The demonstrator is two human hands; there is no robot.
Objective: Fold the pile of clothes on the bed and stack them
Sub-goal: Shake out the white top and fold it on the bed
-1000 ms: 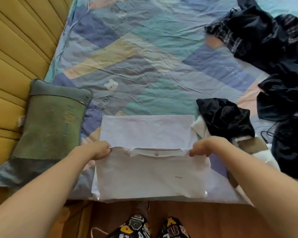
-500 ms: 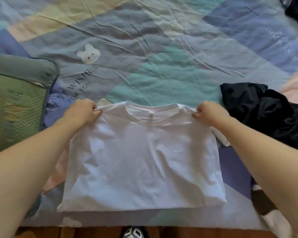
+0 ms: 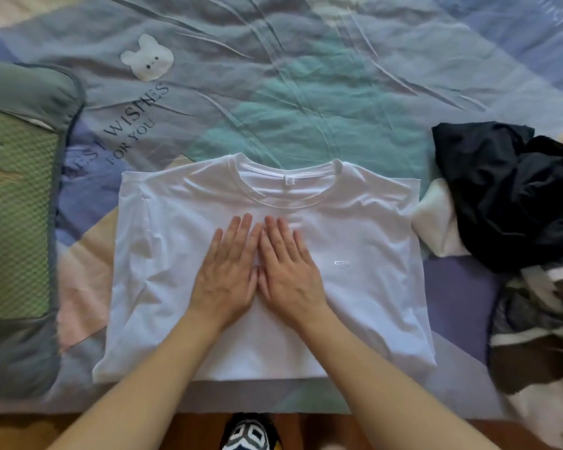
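A white T-shirt (image 3: 364, 241) lies folded into a rectangle near the front edge of the bed, collar facing away from me. My left hand (image 3: 228, 271) and my right hand (image 3: 286, 267) press flat on its middle, side by side, fingers straight and nearly touching. To the right sits a crumpled black garment (image 3: 507, 196), lying partly over a white piece (image 3: 436, 228).
A patchwork bedsheet (image 3: 273, 102) in blue, teal and pink covers the bed. A green and grey pillow (image 3: 17, 222) lies at the left edge. Brown, white and grey clothes (image 3: 540, 345) are heaped at the right. The wooden bed edge (image 3: 338, 430) runs along the bottom.
Both hands let go of the shirt's shoulders and moved to its centre, where they now press flat. The top half was folded over a second ago, bringing the collar on top.
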